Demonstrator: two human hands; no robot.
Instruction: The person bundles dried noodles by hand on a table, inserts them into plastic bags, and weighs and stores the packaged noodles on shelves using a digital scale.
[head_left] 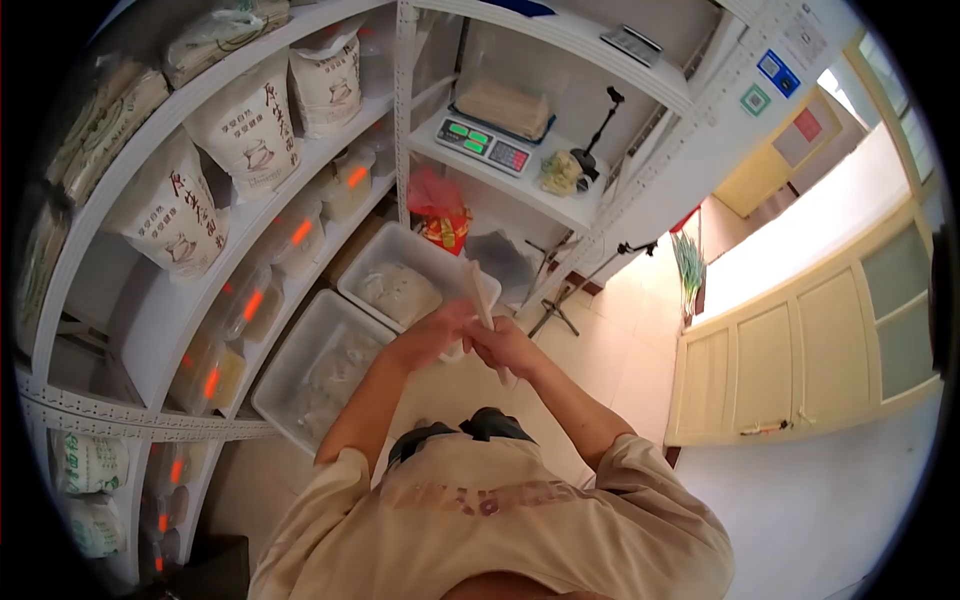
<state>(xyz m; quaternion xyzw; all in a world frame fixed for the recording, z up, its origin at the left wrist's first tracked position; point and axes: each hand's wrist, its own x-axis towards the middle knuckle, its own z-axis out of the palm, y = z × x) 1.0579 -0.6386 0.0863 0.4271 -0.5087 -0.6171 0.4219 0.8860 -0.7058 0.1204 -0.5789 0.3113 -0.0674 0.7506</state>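
My right hand (505,346) is closed around a long, thin, pale stick-like thing (478,286), whose exact kind I cannot make out. It stands tilted, with one end above the fist and the other below it. Close against that hand, at its left, is my left hand (440,332); its fingers are smeared by motion, so I cannot tell whether they grip the stick. Just beyond and below the hands is a translucent plastic bin (358,262) with a clear bag of pale stuff (398,292) inside. A second bin (275,375), also holding clear bags, stands left of it.
White shelves at left carry printed flour sacks (165,210) and lidded boxes (258,305) with orange labels. Ahead, a shelf holds a digital scale (480,145) and a bagged yellowish item (562,172). A tripod (556,305) stands on the floor. Cream cabinets (780,345) line the right.
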